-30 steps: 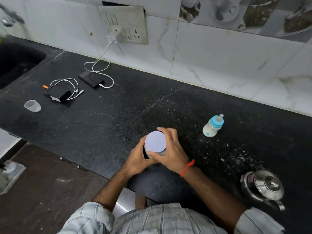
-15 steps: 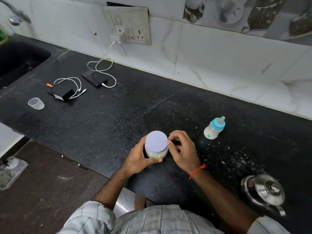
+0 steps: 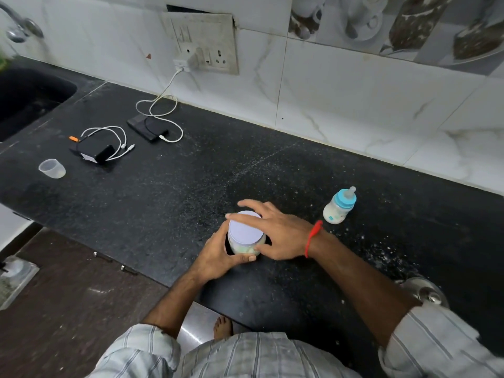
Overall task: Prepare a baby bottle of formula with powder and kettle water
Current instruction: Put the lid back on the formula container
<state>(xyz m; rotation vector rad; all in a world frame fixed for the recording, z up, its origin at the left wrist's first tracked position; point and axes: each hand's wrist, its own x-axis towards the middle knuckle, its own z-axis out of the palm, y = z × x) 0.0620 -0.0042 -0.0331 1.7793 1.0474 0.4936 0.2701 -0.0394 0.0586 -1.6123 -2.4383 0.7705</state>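
Observation:
A powder jar (image 3: 245,236) with a pale lilac lid stands near the front of the black counter (image 3: 169,192). My left hand (image 3: 221,255) wraps its body from the left. My right hand (image 3: 275,231) lies over the lid, fingers spread across the rim and thumb on the jar's right side. A small baby bottle (image 3: 339,207) with a blue collar and teat stands upright to the right, holding white liquid. The steel kettle (image 3: 425,291) sits at the right front, mostly hidden behind my right sleeve.
A clear cap (image 3: 52,168) lies at the left. A black power bank (image 3: 95,154) with white cable and a phone (image 3: 147,128) charging from the wall socket (image 3: 207,47) lie behind. A sink (image 3: 24,102) is far left. White powder specks dot the counter by the kettle.
My right hand has moved from the jar's right side onto the lid, fingers now spread over it. The left hand has kept its hold on the jar.

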